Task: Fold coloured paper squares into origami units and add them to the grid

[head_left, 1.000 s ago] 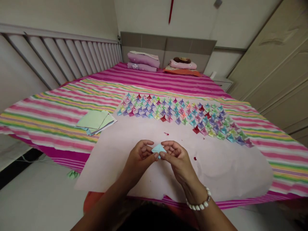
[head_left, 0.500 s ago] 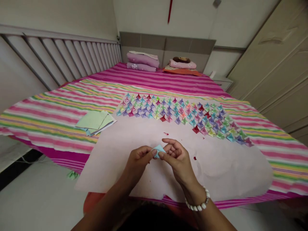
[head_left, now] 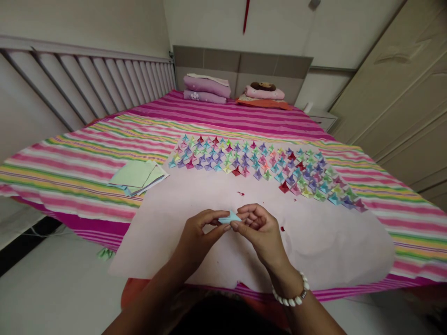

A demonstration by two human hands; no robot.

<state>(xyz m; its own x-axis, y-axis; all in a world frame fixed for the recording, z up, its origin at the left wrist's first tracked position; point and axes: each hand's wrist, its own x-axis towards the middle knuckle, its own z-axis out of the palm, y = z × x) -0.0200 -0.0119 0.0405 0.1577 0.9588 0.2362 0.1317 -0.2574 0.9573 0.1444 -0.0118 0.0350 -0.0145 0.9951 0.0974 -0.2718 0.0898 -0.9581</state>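
A small light-blue folded paper piece [head_left: 229, 217] is pinched between both my hands above a large pale pink sheet [head_left: 324, 246] spread on the bed. My left hand [head_left: 199, 232] grips its left side with thumb and fingers closed. My right hand [head_left: 260, 230], a white bead bracelet on its wrist, holds the right side with fingers curled. Beyond my hands, several rows of small folded paper shapes [head_left: 258, 165] in many colours lie on the sheet.
A stack of pale green and blue paper squares [head_left: 138, 177] lies to the left on the striped bedspread [head_left: 70, 163]. Pillows [head_left: 207, 88] sit at the headboard. A slatted rail [head_left: 87, 79] runs along the left; cupboard doors [head_left: 401, 93] stand on the right. A green scrap [head_left: 105, 252] lies on the floor.
The blue piece has been turned and pressed flatter between my fingers. My right fingers have curled in from a more spread pose. Both hands stay in about the same place.
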